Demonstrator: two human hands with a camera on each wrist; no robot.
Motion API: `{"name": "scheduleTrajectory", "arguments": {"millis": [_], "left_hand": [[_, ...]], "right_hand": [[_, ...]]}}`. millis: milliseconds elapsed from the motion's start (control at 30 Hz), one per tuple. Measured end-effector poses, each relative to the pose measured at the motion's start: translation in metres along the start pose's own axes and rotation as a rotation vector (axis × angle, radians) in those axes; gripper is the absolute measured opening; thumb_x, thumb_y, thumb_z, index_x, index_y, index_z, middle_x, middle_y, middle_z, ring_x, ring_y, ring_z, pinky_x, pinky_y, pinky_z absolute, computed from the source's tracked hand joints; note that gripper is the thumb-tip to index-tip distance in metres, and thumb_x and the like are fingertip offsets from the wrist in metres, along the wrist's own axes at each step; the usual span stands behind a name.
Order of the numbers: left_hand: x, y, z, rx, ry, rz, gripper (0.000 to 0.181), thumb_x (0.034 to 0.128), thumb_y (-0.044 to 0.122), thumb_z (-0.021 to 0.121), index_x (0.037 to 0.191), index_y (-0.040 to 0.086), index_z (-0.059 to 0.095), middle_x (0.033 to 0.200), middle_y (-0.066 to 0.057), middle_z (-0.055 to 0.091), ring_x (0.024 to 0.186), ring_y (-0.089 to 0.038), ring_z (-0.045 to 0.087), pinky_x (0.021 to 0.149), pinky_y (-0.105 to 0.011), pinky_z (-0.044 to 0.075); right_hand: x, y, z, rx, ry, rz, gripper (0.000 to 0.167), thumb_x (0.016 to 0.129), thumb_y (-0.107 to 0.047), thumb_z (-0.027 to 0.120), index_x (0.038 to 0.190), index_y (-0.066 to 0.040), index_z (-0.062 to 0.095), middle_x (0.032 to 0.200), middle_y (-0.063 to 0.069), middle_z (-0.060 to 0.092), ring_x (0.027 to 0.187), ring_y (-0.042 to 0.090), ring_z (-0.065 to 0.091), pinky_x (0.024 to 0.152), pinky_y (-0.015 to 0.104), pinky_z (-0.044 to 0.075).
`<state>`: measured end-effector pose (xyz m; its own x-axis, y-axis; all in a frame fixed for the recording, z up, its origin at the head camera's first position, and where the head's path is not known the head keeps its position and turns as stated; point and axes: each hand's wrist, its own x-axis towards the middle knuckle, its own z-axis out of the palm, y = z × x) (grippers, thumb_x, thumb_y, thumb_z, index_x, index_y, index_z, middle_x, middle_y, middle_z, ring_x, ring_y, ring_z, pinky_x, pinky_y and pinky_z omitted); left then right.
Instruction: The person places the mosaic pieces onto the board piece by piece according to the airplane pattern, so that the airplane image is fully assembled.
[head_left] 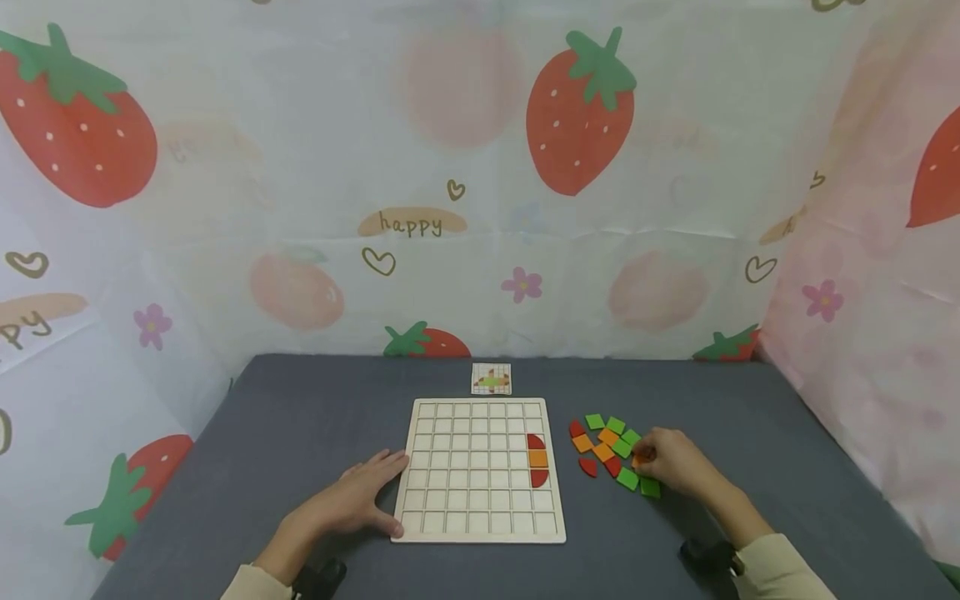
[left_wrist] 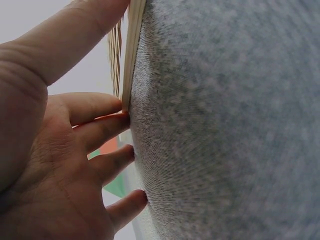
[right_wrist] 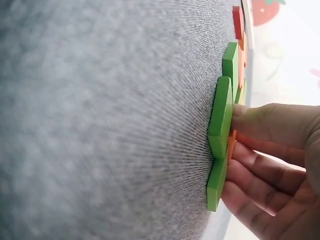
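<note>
A wooden grid board [head_left: 457, 471] lies flat on the grey cloth. On its right side, an orange square tile [head_left: 537, 459] sits between two red curved pieces [head_left: 539, 478]. My left hand [head_left: 356, 493] rests against the board's left edge, thumb near the front corner, fingers spread and fairly straight. The left wrist view shows fingertips touching the board's side [left_wrist: 131, 57]. To the right, my right hand [head_left: 681, 462] pinches an orange tile [right_wrist: 231, 144] among loose pieces, its fingers partly covering it. Green tiles [right_wrist: 221, 117] lie just beside the thumb in the right wrist view.
Loose green, orange and red pieces [head_left: 603, 452] are scattered right of the board. A small card with a coloured grid picture [head_left: 491, 379] lies behind the board. Strawberry-printed curtains [head_left: 480, 167] enclose the table's back and sides.
</note>
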<state>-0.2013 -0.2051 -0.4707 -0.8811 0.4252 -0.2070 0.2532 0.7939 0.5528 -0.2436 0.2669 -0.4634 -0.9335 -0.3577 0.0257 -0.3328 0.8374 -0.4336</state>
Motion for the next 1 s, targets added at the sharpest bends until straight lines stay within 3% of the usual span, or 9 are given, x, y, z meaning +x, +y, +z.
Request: {"name": "scheduleTrajectory", "arguments": {"millis": [433, 1000], "left_hand": [[-0.002, 0.000, 0.000, -0.001, 0.001, 0.002, 0.105, 0.0643, 0.039, 0.086, 0.148, -0.002, 0.036, 0.155, -0.022, 0.035, 0.146, -0.045, 0.023, 0.111, -0.069, 0.019], [0.000, 0.003, -0.002, 0.006, -0.020, -0.004, 0.104, 0.0658, 0.038, 0.086, 0.148, -0.001, 0.036, 0.155, -0.022, 0.034, 0.147, -0.045, 0.022, 0.110, -0.070, 0.020]], "right_hand": [[0.002, -0.001, 0.003, 0.159, 0.070, -0.027, 0.024, 0.084, -0.011, 0.073, 0.106, -0.001, 0.072, 0.097, 0.006, 0.067, 0.086, 0.019, 0.065, 0.069, 0.026, 0.054], [0.013, -0.037, 0.011, 0.213, 0.161, -0.052, 0.028, 0.083, -0.012, 0.076, 0.108, -0.001, 0.073, 0.094, 0.004, 0.065, 0.086, 0.018, 0.063, 0.074, 0.028, 0.055]]}}
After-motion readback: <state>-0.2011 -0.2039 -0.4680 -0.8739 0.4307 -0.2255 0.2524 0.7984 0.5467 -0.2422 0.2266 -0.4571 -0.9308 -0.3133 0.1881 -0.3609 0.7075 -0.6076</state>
